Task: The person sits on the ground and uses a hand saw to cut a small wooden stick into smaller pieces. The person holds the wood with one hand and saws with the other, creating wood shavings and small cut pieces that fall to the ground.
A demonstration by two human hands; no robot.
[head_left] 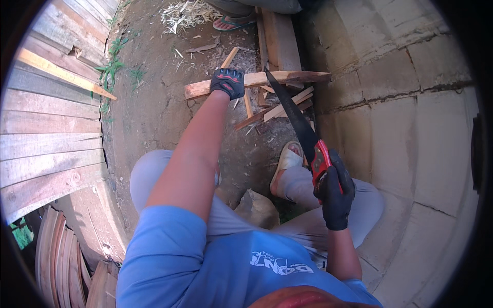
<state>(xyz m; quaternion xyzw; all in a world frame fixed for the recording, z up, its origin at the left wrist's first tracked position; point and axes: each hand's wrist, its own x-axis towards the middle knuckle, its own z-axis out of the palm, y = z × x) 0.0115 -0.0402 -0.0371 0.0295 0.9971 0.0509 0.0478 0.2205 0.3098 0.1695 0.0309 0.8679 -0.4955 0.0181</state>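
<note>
The right hand (336, 192), in a black glove, is closed around the red handle of a hand saw (298, 120). The dark blade goes up and meets the wooden strip (257, 81) near its right end. The left hand (227, 82), also in a glove, grips this strip from above. The strip lies across a thick plank (280, 41), above the dirt ground (154, 102). Small offcuts (285, 105) lie just under it.

Block wall (411, 102) crowding right grip (336, 192)
</note>
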